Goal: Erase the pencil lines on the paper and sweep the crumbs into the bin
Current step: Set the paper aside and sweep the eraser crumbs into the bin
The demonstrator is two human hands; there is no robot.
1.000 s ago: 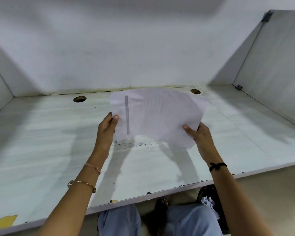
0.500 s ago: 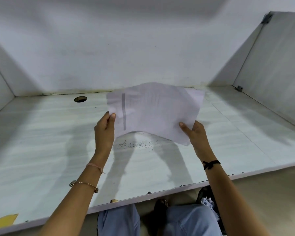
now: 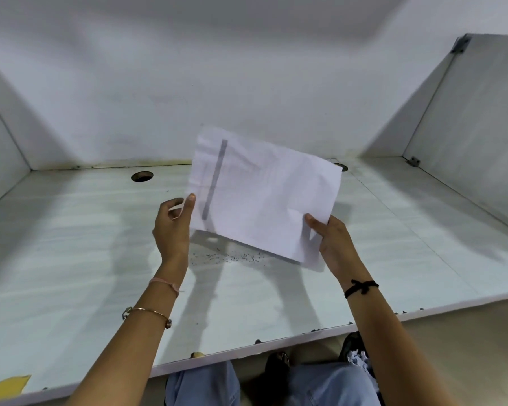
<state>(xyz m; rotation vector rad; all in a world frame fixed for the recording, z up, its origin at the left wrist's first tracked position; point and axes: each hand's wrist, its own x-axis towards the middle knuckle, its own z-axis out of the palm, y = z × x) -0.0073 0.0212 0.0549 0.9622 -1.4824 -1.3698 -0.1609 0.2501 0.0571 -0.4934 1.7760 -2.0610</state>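
Two hands up | right hand point(image 3: 335, 244) pinches paper point(image 3: 264, 194) by near-right corner | left hand point(image 3: 172, 230) at left edge, grip unclear | crumbs point(image 3: 226, 257) on desk below, nearer left hand

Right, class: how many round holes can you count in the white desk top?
2. One round hole sits near the back wall, left of the held white paper sheet; the other peeks out behind the sheet's right corner. The sheet could hide more.
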